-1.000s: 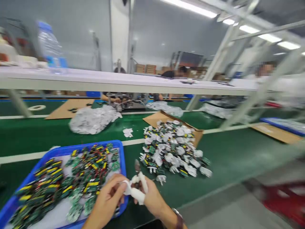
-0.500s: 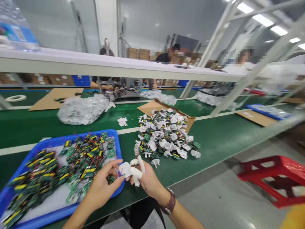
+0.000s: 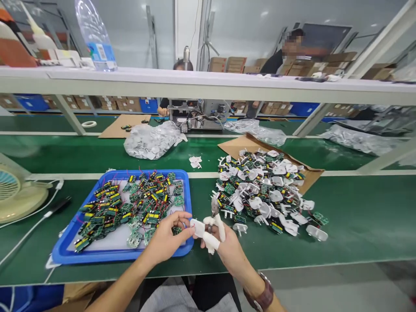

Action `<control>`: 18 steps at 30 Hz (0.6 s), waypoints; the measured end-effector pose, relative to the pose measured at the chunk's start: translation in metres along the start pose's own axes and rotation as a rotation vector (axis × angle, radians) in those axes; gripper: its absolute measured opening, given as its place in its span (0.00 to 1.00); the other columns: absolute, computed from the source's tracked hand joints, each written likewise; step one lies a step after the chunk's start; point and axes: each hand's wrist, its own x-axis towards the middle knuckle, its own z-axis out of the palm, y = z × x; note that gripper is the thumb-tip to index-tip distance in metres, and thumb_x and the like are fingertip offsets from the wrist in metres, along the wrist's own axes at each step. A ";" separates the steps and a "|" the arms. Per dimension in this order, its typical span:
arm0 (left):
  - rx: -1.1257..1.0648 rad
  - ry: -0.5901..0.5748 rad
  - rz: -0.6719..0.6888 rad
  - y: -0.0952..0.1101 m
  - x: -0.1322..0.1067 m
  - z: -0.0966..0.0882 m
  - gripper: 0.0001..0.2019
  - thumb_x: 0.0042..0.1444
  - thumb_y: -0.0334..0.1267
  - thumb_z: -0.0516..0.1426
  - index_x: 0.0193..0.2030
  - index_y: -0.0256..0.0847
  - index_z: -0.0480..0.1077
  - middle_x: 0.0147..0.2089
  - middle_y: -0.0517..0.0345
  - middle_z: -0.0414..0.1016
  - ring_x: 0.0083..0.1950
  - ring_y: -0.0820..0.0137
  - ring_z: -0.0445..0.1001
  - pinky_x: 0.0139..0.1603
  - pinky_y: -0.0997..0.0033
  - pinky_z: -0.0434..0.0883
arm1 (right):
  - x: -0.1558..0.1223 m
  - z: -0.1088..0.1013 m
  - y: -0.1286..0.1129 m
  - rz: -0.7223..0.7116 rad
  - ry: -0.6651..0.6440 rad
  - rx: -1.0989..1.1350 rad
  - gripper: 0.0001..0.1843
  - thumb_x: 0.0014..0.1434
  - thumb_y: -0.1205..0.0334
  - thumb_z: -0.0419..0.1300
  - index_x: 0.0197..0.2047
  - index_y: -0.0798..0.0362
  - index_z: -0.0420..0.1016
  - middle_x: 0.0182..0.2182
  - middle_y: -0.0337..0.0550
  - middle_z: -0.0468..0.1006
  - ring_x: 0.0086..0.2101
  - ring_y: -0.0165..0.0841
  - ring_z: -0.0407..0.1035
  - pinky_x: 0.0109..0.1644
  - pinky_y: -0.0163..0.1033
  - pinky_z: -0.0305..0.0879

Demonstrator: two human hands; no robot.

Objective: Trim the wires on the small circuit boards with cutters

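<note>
My left hand [image 3: 172, 236] is closed, thumb and fingertips around a small green circuit board [image 3: 176, 230] and at the edge of a white plug cover [image 3: 196, 228]. Thin red wires show at the cover. In my right hand [image 3: 229, 249] is a pair of pliers [image 3: 215, 206], its handles wrapped in white and its metal jaws pointing away from me. My right fingertips are close to the cover's right side; the handles partly hide whether they touch it. Both hands are over the table edge, between a blue tray [image 3: 125, 259] of circuit boards and a pile of white plug covers with boards [image 3: 260, 190].
Cardboard [image 3: 313, 177] lies under the pile. Farther back are a clear bag of white parts [image 3: 152, 141], loose white pieces [image 3: 195, 162] and a machine [image 3: 201, 115]. A shelf [image 3: 182, 86] spans above, holding a bottle [image 3: 100, 47]. A fan [image 3: 19, 190] stands left; a person [image 3: 276, 60] is behind.
My view has swung left and levelled, bringing the fan and whole tray into sight. Both hands keep their hold on the plug cover, board and pliers.
</note>
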 end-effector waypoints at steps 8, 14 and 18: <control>0.620 -0.161 0.652 0.015 -0.008 -0.009 0.17 0.69 0.30 0.50 0.55 0.46 0.78 0.46 0.49 0.80 0.44 0.62 0.74 0.47 0.61 0.70 | 0.003 -0.011 -0.016 -0.012 -0.131 -0.248 0.24 0.49 0.45 0.74 0.40 0.52 0.75 0.31 0.39 0.76 0.32 0.33 0.70 0.38 0.38 0.70; 0.786 -0.102 0.800 0.027 -0.009 -0.002 0.11 0.69 0.31 0.52 0.50 0.41 0.75 0.40 0.51 0.79 0.39 0.64 0.72 0.39 0.64 0.69 | 0.013 -0.013 0.010 0.062 -0.189 -0.106 0.28 0.38 0.46 0.79 0.36 0.52 0.75 0.25 0.38 0.74 0.26 0.33 0.67 0.30 0.37 0.68; 0.854 -0.023 0.871 0.024 -0.009 0.002 0.13 0.69 0.28 0.50 0.45 0.42 0.75 0.38 0.51 0.78 0.36 0.65 0.71 0.36 0.65 0.67 | 0.021 -0.021 0.031 0.004 -0.140 -0.051 0.34 0.33 0.47 0.81 0.42 0.51 0.77 0.30 0.42 0.77 0.29 0.37 0.71 0.31 0.39 0.71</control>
